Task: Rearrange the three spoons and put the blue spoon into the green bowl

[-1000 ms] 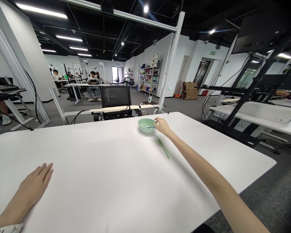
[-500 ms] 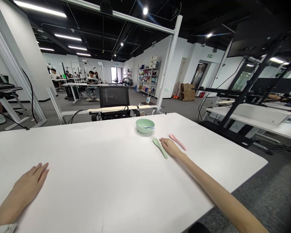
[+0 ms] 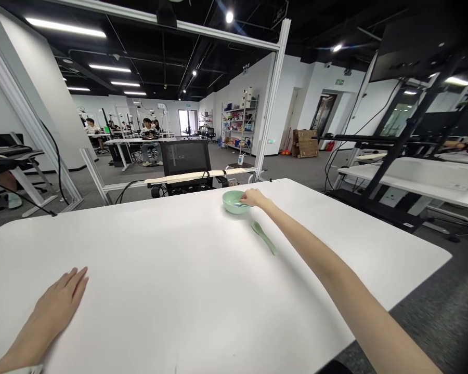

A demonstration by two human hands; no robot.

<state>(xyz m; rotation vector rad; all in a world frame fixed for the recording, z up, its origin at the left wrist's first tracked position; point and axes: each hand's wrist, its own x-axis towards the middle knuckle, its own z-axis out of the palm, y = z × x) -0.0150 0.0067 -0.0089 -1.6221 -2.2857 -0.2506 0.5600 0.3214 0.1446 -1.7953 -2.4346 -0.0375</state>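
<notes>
At the far left my left hand [image 3: 60, 301] lies flat on the white counter [image 3: 171, 270], palm down, fingers spread and holding nothing, close to the near edge. The wrist runs off the bottom corner of the view, where a bit of pale cuff shows. Beyond the far edge of the counter, about the middle, stands a black mesh office chair [image 3: 185, 158] with a pale strip across its arms. Behind it, people sit at desks deep in the room, too small to tell more. Right of the chair, near the far edge of the counter, sits a light green bowl [image 3: 235, 201], upright. My right hand [image 3: 253, 198] reaches out to it at full stretch, back of the hand up and fingers curled over the bowl's right rim. They touch the rim or hang just above it, and I cannot tell whether they are closed on anything – the fingertips are hidden from me. Something pale lies inside the bowl, too small to make out. Just this side of the bowl a green spoon [image 3: 263, 236] lies on the counter – scoop end toward the bowl, handle angled back toward me – beside my forearm and apart from the bowl. Farther right, against the far wall, stands a cardboard box [image 3: 306, 144], and at the right edge a neighbouring white desk [image 3: 413, 176] sits under a black frame.
</notes>
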